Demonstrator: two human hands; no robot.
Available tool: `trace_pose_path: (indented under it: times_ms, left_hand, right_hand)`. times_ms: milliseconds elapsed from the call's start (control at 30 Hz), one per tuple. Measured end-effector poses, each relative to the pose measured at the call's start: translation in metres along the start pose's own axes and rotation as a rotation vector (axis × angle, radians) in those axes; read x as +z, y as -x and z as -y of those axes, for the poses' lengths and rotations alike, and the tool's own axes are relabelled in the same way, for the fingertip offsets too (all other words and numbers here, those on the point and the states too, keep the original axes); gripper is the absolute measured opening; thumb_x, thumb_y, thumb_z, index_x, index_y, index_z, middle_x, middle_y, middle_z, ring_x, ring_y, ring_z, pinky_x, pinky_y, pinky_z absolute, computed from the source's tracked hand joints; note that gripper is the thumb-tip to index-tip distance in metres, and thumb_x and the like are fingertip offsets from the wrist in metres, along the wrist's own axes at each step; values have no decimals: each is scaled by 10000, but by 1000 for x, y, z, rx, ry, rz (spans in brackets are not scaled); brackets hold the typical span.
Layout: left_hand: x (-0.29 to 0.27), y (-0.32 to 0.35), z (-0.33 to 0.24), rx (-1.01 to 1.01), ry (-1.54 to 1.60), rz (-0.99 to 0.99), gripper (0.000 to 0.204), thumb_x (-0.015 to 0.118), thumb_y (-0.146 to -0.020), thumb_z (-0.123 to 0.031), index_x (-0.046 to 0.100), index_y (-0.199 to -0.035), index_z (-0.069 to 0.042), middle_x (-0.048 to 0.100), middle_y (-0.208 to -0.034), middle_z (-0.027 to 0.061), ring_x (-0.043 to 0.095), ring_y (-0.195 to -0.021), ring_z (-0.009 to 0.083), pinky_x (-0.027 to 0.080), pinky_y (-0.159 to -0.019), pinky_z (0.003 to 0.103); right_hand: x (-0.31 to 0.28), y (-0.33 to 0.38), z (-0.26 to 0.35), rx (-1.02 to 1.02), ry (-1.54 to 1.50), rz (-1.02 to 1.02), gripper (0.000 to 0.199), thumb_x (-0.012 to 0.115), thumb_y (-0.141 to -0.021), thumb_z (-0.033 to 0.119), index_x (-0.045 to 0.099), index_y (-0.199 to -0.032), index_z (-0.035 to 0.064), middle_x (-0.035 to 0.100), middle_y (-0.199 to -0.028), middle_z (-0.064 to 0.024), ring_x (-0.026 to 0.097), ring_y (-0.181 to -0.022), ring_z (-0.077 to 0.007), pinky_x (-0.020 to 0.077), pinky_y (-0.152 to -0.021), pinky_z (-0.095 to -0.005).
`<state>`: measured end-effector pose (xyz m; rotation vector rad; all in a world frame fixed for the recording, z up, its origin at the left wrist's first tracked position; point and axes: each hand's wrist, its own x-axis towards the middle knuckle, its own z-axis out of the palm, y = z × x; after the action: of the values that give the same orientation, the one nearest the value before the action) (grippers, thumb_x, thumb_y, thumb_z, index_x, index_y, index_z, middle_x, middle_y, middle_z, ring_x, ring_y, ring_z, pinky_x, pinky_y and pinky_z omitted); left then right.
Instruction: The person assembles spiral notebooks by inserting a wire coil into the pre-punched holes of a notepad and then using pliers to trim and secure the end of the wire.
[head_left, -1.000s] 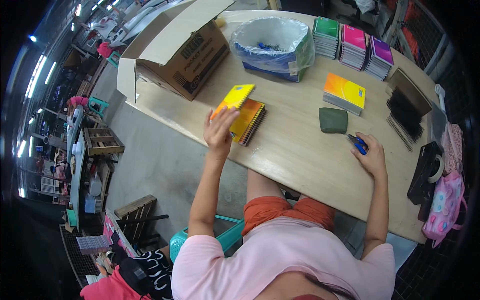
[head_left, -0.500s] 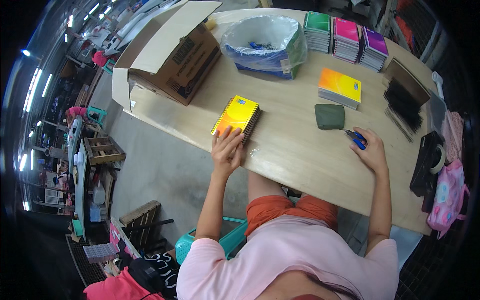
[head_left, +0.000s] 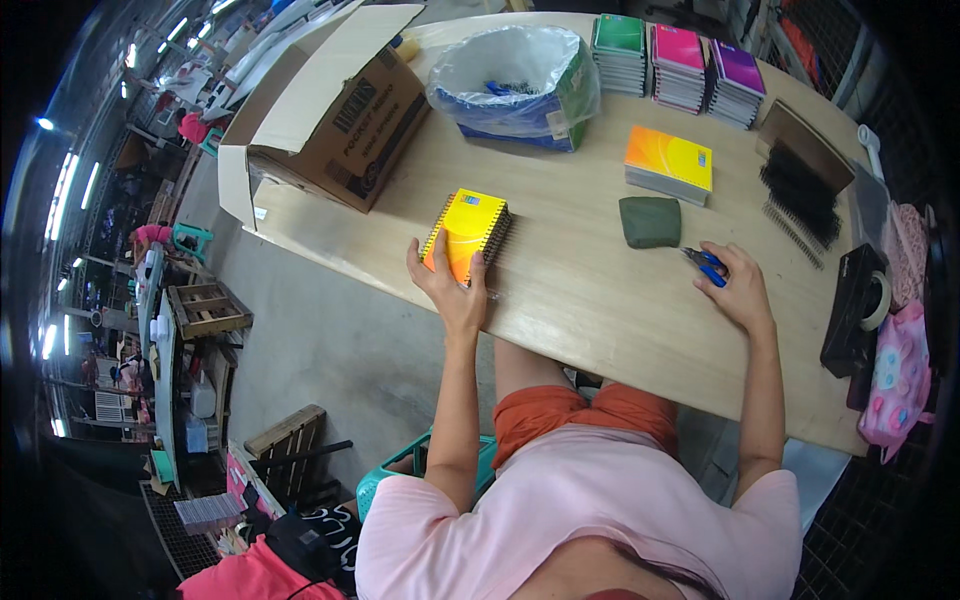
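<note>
Near the table's front edge lies a small stack of yellow-orange spiral notebooks (head_left: 472, 222). My left hand (head_left: 455, 292) grips the stack's near end, its fingers spread across the cover and along the sides. My right hand (head_left: 742, 290) is closed around blue-handled pliers (head_left: 711, 268), with their jaws pointing left. Just beyond the jaws sits a dark green pouch-like pad (head_left: 650, 222). Farther back is a stack of yellow-orange covered pads or sheets (head_left: 668, 165); no wire binding shows on the side facing me.
An opened cardboard box (head_left: 345, 140) stands at the back left, beside a plastic-lined blue-green box (head_left: 520, 110). Green (head_left: 619, 55), pink (head_left: 679, 66) and purple (head_left: 737, 82) notebook stacks line the far edge. At right are black wire coils (head_left: 802, 200), a black box (head_left: 853, 305) and a pink pouch (head_left: 896, 375).
My left hand has gone from lying over the stack's near corner to spreading its fingers around the near end. My right hand keeps the pliers, turned slightly.
</note>
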<state>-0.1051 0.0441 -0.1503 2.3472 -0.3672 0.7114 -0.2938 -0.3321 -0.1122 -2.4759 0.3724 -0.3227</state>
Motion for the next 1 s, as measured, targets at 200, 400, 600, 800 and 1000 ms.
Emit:
trace_pose_path:
  times_ms: [200,400,600,800,1000]
  left_hand:
    - [-1,0,7,-51,65,7,554,650,-930,-311,535,-1394,-32,307,-1497,285,274,-1407,439,260,-1156,515]
    - [-12,-3,-42,33,95,-194,591,687,-900,-264,507,-1417,-41,327,-1490,257,296,-1405,396,269,-1146,495]
    - [15,-28,-132,263,473,148,398,715,-883,-179,631,-1257,-72,457,-1416,173,446,-1312,324,345,-1093,448]
    - [167,-125,-145,99,819,554,684,363,-1028,-582,609,-1306,-8,609,-1258,238,523,-1243,357,382,-1065,416]
    - [225,-156,-175,-16,713,1245,1057,147,-880,-872,488,-1465,-60,495,-1478,145,442,-1361,298,321,-1119,510]
  right_hand:
    - [1,0,1,9,-11,8,527,841,-705,158,680,-1192,37,634,-935,-138,660,-801,-270,559,-744,-357]
    - [-15,6,-11,11,116,-33,551,846,-700,217,683,-1204,66,623,-971,-136,630,-906,-301,509,-823,-406]
    - [-37,21,-37,165,564,-233,568,850,-696,247,682,-1213,81,596,-1101,-137,574,-1044,-342,471,-908,-429]
    - [6,-8,36,171,-910,-346,681,738,-912,304,438,-1456,26,554,-1307,-167,537,-1196,-218,437,-1035,-386]
    - [50,-71,0,739,-1753,-291,848,737,-901,420,299,-1503,15,481,-1331,-212,496,-1217,-330,384,-1099,-423]
